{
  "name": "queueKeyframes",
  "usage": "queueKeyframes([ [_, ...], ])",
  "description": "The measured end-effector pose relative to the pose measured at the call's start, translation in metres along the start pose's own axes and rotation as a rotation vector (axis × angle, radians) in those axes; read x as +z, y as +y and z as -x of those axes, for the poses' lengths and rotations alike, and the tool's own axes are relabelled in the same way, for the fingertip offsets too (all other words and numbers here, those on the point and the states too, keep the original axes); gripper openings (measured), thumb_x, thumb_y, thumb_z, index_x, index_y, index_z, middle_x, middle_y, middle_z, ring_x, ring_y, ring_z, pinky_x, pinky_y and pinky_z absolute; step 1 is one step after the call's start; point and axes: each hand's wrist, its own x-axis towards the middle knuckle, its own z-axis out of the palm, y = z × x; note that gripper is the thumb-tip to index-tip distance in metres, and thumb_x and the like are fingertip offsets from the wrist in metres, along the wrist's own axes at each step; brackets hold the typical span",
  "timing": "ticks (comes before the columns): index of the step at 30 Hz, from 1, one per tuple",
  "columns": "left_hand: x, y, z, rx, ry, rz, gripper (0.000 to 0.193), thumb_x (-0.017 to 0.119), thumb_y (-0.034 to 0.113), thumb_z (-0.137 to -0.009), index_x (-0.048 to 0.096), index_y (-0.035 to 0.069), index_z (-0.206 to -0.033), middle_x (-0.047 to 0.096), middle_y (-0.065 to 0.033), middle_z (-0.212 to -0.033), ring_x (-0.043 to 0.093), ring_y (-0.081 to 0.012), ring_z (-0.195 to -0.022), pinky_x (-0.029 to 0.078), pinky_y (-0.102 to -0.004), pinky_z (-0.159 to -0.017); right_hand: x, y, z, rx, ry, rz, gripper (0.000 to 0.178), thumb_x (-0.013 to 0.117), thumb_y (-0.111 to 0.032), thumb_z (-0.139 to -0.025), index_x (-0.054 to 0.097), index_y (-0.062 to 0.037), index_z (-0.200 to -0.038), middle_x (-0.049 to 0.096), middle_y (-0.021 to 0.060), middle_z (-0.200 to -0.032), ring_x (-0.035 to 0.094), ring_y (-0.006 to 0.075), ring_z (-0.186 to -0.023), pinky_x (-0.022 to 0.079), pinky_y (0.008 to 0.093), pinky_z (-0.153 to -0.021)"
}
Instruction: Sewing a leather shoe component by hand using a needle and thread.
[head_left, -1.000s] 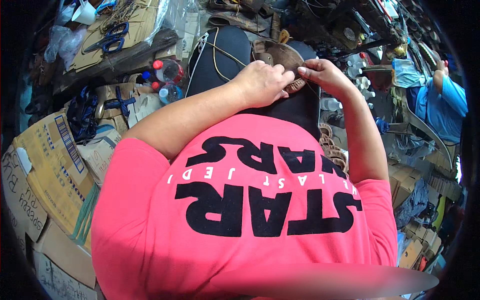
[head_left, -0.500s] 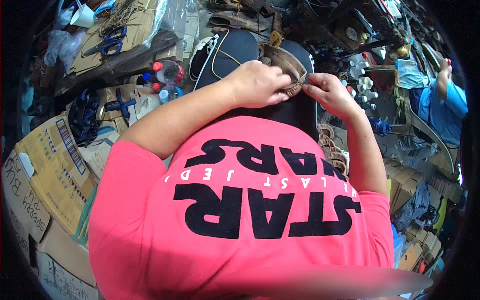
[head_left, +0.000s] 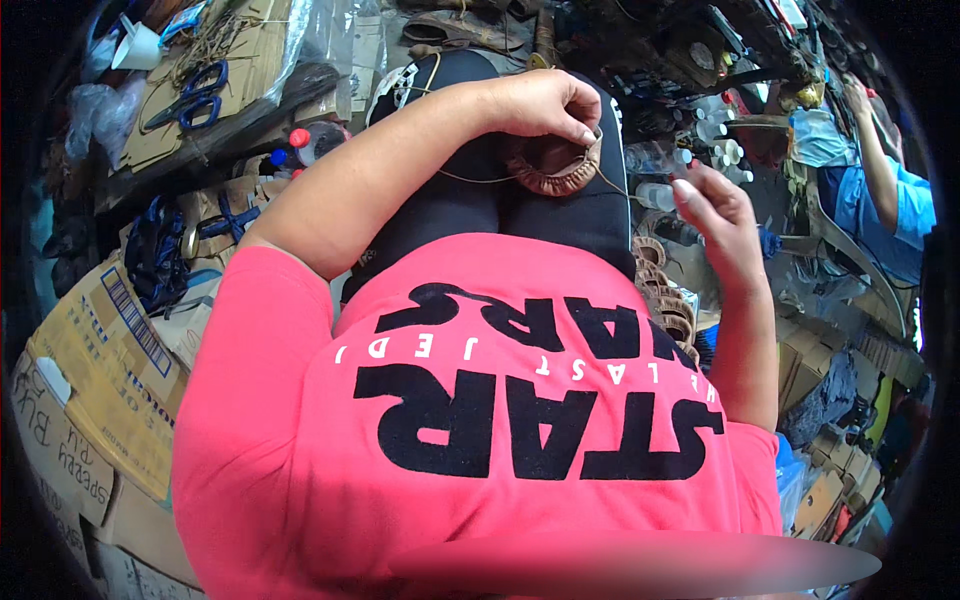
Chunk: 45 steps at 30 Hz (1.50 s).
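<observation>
The shoe (head_left: 556,183) is over dark-trousered thighs (head_left: 440,208), the left hand (head_left: 550,106) clamped on its rim. Right of it, the right hand (head_left: 722,208) curls; whether its fingertips meet, I cannot tell. Bottles (head_left: 655,196) crowd its right; scissors (head_left: 190,108) and cartons (head_left: 100,345) its left.

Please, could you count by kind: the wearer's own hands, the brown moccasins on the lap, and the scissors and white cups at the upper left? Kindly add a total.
Hands (left hand, right hand): 2
Brown moccasin on the lap: 1
Blue-handled scissors: 1
White cup: 1
Total: 5
</observation>
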Motion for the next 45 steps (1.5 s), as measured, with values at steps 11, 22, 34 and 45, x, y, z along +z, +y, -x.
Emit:
queueKeyframes([
  [11, -0.005, -0.006, -0.006, -0.064, -0.157, 0.196, 0.021, 0.063, 0.008, -0.081, 0.068, 0.001, -0.100, 0.068, -0.0046, -0.091, 0.062, -0.0108, -0.083, 0.048, -0.0265, -0.081, 0.031, -0.011, -0.032, -0.065, -0.076, 0.470, 0.016, 0.063, -0.004, -0.081, 0.070, -0.0060, -0.095, 0.053, 0.0052, -0.076, 0.054, 0.0137, -0.068, 0.044, 0.0272, -0.060],
  [22, -0.003, -0.008, -0.011, -0.089, -0.160, 0.179, 0.023, 0.063, 0.006, -0.079, 0.067, 0.001, -0.101, 0.069, -0.0050, -0.092, 0.062, -0.0108, -0.084, 0.048, -0.0255, -0.081, 0.052, -0.002, -0.022, -0.088, 0.079, 0.571, 0.019, 0.066, -0.010, -0.075, 0.070, -0.0087, -0.094, 0.057, 0.0112, -0.073, 0.059, 0.0247, -0.066, 0.046, 0.0326, -0.061],
  [34, 0.000, -0.006, -0.009, -0.006, -0.134, 0.001, 0.024, 0.068, 0.009, -0.077, 0.069, 0.003, -0.100, 0.068, -0.0061, -0.092, 0.062, -0.0133, -0.085, 0.049, -0.0275, -0.080, 0.020, 0.026, -0.056, -0.056, -0.202, 0.294, 0.023, 0.062, -0.001, -0.081, 0.070, -0.0105, -0.100, 0.054, 0.0028, -0.078, 0.056, 0.0122, -0.080, 0.045, 0.0264, -0.071],
  [45, 0.000, 0.005, -0.010, -0.061, -0.140, -0.155, 0.019, 0.072, 0.010, -0.071, 0.072, 0.008, -0.090, 0.067, -0.0083, -0.090, 0.063, -0.0181, -0.085, 0.048, -0.0291, -0.076, 0.033, 0.047, -0.067, 0.006, -0.264, -0.003, 0.018, 0.067, -0.005, -0.080, 0.069, -0.0036, -0.098, 0.058, 0.0004, -0.087, 0.055, 0.0098, -0.084, 0.044, 0.0230, -0.076],
])
